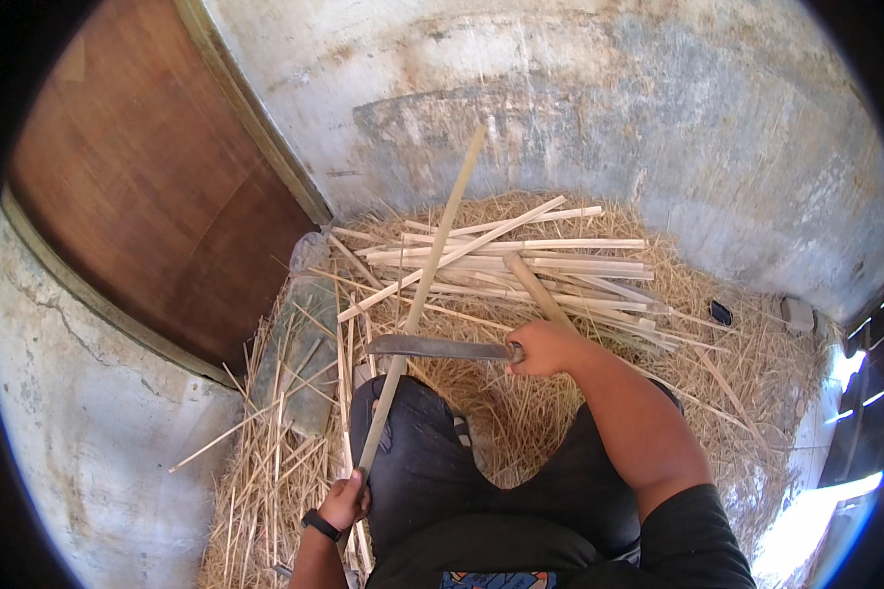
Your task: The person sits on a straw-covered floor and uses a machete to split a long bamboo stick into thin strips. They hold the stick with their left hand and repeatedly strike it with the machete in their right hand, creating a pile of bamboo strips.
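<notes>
My left hand [344, 499], with a black band at the wrist, is closed round the lower end of a long bamboo strip [434, 257]. The strip slants up and away across my left thigh, its far end over the pile. In my right hand [542, 348] is the handle of a machete [437, 347]. Its dark blade points left and lies across the strip, above my left knee; whether it bites into the strip I cannot tell. Just beyond my right hand, a thicker round stick [538, 288] leans over the pile.
Ahead lies a pile of pale split bamboo strips [550, 263] on straw-like shavings [756, 368]. Thin slivers [275, 471] are heaped at my left beside a stone slab [309, 383]. A brown wooden door [157, 177] and a weathered wall [609, 108] stand close. A small black object [721, 312] lies right.
</notes>
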A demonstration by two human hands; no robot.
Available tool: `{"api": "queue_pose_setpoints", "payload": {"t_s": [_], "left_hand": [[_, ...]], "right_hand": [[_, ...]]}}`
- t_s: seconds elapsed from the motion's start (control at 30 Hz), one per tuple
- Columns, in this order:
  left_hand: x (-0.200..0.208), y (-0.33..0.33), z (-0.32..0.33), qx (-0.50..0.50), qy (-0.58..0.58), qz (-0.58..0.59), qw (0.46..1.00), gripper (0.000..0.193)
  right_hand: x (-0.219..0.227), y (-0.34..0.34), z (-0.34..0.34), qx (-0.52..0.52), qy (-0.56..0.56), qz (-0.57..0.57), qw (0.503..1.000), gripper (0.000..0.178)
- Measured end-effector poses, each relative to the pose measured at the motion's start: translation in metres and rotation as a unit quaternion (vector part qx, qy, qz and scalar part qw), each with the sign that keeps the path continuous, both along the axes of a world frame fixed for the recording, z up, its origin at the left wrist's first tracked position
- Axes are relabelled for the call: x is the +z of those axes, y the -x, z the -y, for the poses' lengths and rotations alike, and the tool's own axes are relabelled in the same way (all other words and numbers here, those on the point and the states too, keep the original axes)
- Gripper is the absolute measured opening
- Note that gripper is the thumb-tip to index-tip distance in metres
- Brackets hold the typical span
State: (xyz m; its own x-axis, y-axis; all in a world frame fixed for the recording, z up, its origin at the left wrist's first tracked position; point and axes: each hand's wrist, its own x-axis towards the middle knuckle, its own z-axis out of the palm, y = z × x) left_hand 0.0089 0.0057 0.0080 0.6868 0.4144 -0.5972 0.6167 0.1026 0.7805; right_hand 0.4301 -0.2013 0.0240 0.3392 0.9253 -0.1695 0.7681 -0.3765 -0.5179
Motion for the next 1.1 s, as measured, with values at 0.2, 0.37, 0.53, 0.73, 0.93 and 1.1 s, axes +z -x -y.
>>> {"api": "queue_pose_setpoints", "payload": {"t_s": [0.2,0.37,0.53,0.73,0.93,1.1], "left_hand": [[0.006,-0.002,0.004,-0.005,-0.005,0.011,1.000,0.074],[0.009,-0.004,0.005,0.005,0.005,0.011,1.000,0.074],[0.003,-0.001,0.004,0.014,0.015,0.014,1.000,0.074],[0.003,-0.002,0.011,0.037,-0.042,-0.021,0.998,0.070],[0.000,0.002,0.012,0.023,-0.102,-0.010,0.995,0.070],[-0.001,-0.001,0.009,0.023,-0.090,-0.034,0.995,0.070]], "right_hand": [[0.005,0.002,0.000,-0.012,0.005,-0.019,1.000,0.040],[0.001,0.001,0.000,-0.016,-0.001,-0.022,1.000,0.042],[0.002,0.000,-0.001,-0.013,0.017,-0.026,0.999,0.043],[0.018,0.001,-0.001,-0.037,0.048,0.051,0.997,0.034],[0.044,0.005,0.013,-0.065,0.004,0.064,0.996,0.032],[0.035,-0.015,0.018,-0.133,0.019,0.064,0.989,0.032]]}}
